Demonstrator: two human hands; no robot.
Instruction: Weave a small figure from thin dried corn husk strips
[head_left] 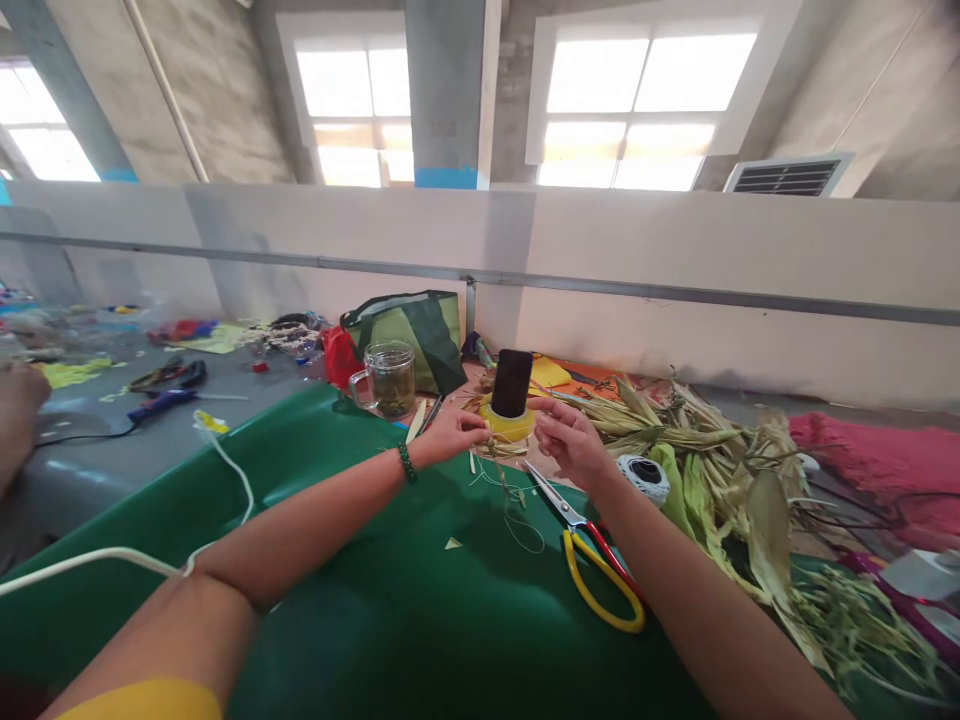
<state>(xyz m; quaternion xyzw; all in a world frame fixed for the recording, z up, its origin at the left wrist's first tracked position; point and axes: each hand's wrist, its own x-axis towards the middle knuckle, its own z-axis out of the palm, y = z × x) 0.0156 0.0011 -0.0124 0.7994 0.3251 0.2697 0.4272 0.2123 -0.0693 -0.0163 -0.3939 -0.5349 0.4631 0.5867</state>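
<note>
My left hand (455,435), a green bead bracelet at its wrist, pinches the upper end of a thin, twisted strip of corn husk (493,450). Pale thread (525,535) trails in loops below it onto the green mat (375,620). Opposite, my right hand (571,440) has its fingers curled together; a fine thread may run to it, but what it holds is too small to make out. Behind my hands, a black phone (513,383) stands upright in a roll of yellow tape (507,426). Scissors (589,545) with red and yellow handles lie beneath my right wrist.
Dried corn husks (750,470) heap up on the right beside a spool of white thread (643,480). A glass mug (390,380) and a green bag (412,335) stand at the back. Leftward lie a glue gun (161,403) and a white cable (97,560); another person's hand (22,395) shows there.
</note>
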